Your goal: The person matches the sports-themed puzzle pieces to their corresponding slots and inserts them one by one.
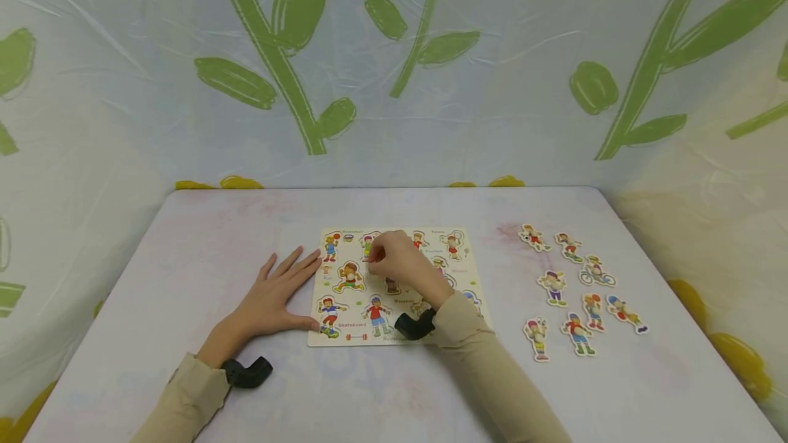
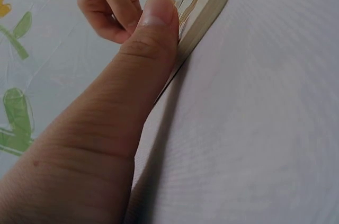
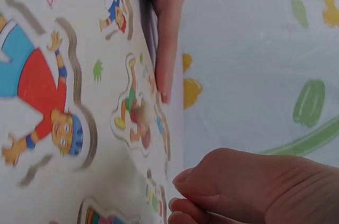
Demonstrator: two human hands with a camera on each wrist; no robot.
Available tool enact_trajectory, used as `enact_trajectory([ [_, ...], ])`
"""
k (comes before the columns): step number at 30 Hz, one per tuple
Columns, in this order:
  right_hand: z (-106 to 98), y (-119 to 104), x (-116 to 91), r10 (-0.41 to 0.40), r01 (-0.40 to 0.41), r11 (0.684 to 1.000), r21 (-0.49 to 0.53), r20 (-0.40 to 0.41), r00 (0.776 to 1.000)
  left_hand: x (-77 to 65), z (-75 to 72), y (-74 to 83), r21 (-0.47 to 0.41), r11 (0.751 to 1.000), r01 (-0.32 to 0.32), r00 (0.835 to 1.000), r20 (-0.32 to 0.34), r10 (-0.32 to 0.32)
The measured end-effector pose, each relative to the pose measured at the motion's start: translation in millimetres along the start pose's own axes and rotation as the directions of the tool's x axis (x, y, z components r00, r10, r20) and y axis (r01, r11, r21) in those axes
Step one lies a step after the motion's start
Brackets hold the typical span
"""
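Note:
A pale puzzle board (image 1: 363, 338) with printed sports figures lies mid-table. My left hand (image 1: 271, 301) rests at its left edge with fingers spread, the fingertips and thumb touching the edge. Over the board's upper middle is my right hand (image 1: 401, 262), its thumb and fingers curled close together. Whether a small piece sits between those fingertips is hidden. Beside them, the runner piece (image 1: 349, 277) lies in the board; its blurred knob shows in the right wrist view on the runner (image 3: 135, 113). Another small brown piece (image 1: 392, 286) is partly covered by the right hand.
Several loose figure pieces lie to the right of the board, among them a cyclist (image 1: 596, 272), a piece with a bat (image 1: 554, 288) and a blue-capped figure (image 1: 626, 314). Flowered cloth (image 1: 492, 142) hangs behind the pale table (image 1: 394, 388). A dark wrist mount (image 1: 415, 325) overhangs the board.

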State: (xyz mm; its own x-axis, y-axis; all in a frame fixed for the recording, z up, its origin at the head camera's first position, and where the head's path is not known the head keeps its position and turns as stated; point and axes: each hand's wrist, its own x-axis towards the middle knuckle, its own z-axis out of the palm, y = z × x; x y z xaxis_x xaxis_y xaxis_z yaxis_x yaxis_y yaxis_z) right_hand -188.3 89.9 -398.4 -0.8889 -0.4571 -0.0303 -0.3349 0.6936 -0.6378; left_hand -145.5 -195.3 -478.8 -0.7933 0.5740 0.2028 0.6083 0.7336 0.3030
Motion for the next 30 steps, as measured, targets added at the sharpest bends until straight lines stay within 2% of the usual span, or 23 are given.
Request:
enact_trajectory([
  [19, -35, 48, -23, 0.154, -0.151, 0.988, 0.031, -0.100, 0.983, -0.2, 0.6, 0.7, 0.001, 1.000, -0.007, 1.000, -0.017, 0.007],
  [26, -54, 66, -34, 0.138, -0.135, 0.990, 0.029, -0.143, 0.980, -0.4, 0.9, 0.9, 0.001, 1.000, -0.010, 1.000, -0.019, 0.010],
  [30, -64, 78, -39, 0.163, -0.165, 0.986, 0.005, -0.172, 0.971, -0.3, -0.1, 1.7, 0.003, 1.000, -0.004, 1.000, -0.013, 0.004],
])
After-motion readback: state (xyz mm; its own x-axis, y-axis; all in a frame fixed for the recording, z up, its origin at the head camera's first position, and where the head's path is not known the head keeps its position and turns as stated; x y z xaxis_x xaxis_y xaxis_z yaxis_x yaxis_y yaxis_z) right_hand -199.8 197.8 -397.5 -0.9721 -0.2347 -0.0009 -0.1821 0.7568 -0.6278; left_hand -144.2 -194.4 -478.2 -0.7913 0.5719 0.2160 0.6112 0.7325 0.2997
